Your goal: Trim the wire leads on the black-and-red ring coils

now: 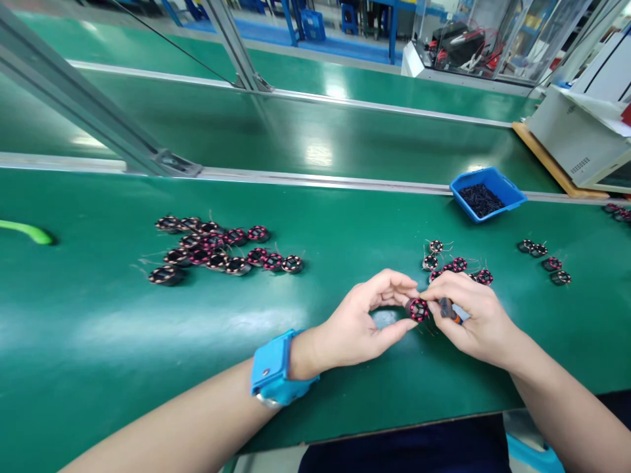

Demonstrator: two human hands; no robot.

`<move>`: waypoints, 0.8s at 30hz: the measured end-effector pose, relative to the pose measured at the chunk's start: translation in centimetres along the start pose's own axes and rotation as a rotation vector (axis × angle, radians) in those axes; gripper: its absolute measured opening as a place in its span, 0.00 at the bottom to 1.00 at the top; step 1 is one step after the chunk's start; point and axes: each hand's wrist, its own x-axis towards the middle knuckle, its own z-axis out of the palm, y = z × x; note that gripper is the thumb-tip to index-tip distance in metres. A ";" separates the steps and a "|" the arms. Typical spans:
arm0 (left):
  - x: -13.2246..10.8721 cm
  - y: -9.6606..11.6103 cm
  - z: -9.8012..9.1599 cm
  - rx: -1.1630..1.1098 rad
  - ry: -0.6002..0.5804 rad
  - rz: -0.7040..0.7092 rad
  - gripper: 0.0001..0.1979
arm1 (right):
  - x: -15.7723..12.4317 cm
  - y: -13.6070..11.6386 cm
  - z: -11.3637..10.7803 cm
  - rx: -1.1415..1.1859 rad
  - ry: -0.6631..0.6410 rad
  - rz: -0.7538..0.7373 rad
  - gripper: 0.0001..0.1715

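My left hand [367, 318] pinches a small motor stator [417, 309], a ring with pink coils and thin wire ends, between thumb and fingertips. Close on its right side, my right hand [476, 315] is closed around a dark tool with an orange part [447, 309]; its working end is hidden, so I cannot tell its kind. The right thumb and forefinger meet at the stator's edge, near its wires. Just beyond the hands lies a loose group of similar stators [459, 264], partly covered by my right hand. A blue wrist strap [273, 368] sits on my left wrist.
A larger cluster of stators [217, 249] lies to the left on the green table [123, 368]. Several more stators [552, 263] are at the right. A blue bin [517, 197] holds small dark pieces. A metal frame post [98, 98] rises at the back left.
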 end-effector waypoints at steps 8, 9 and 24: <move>0.1 0.4 0.3 0.004 0.078 -0.009 0.21 | -0.1 0.2 0.4 -0.162 0.028 -0.077 0.13; 0.1 0.5 0.3 0.015 0.093 -0.019 0.21 | 0.0 0.2 0.5 -0.162 0.027 -0.076 0.13; 1.6 -1.1 -0.7 -0.100 0.356 -0.337 0.17 | 0.1 -0.9 2.0 0.514 0.219 0.519 0.09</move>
